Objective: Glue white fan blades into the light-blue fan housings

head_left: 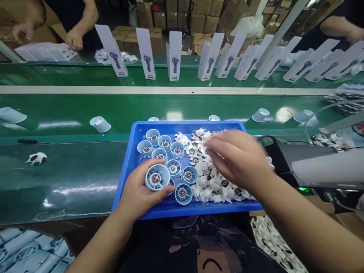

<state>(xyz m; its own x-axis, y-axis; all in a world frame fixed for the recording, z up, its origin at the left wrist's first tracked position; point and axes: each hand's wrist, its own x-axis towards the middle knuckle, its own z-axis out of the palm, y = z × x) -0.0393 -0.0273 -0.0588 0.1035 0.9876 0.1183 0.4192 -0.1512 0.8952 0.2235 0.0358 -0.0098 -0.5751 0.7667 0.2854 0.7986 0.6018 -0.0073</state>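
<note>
My left hand [142, 189] is wrapped round a light blue fan housing [157, 177], its open end turned up towards me; inside show spokes and a copper-coloured motor centre. My right hand [237, 155], blurred by motion, is over a heap of white fan blades [212, 185]. Its fingertips are pressed together beside the blades, and what lies between them is hidden. Both hands are above a blue tray [125, 170]. Several more light blue housings [183, 193] stand upright in the tray's left half, open ends up.
Behind the tray, light blue cylinders [100, 124] lie on a green conveyor belt [65, 108]. White printed boxes [174, 57] stand in a row beyond. A loose fan blade [36, 158] lies left. A dark machine [287, 163] stands right. A co-worker's hands [74, 39] are at the far left.
</note>
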